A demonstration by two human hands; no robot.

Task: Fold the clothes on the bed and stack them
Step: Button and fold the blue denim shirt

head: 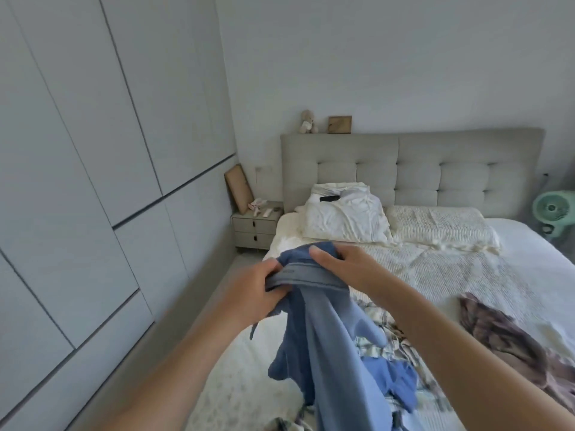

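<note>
- Blue garment (323,331): centre of the frame, held up above the bed; waistband or hem edge bunched at the top between both hands, the rest hanging down to the lower edge of the frame.
- Left hand (258,290): centre left, fingers curled round the left end of the garment's top edge, gripping it.
- Right hand (339,259): just right of the left hand, thumb on top and fingers wrapped behind the same edge, gripping it.
- Pile of unfolded clothes (395,362): lower centre right, on the bed beneath the hanging garment; a brighter blue piece and a pale plaid piece visible.
- Brown-mauve garment (504,334): lower right, crumpled on the bed, apart from the pile.
- Bed (466,275): right half of the frame, covered by a cream textured blanket.
- 2 pillows: white pillow (345,219) with a small dark object on top, patterned cream pillow (441,225) beside it at right.
- Grey tufted headboard (420,169): behind the pillows; a soft toy (308,122) and a wooden frame (339,124) on its top ledge.
- Nightstand (256,225): left of the bed, 2 drawers, small items on top, a board leaning on the wall.
- Green fan (555,213): right edge.
- Wardrobe doors (93,150): left side.
</note>
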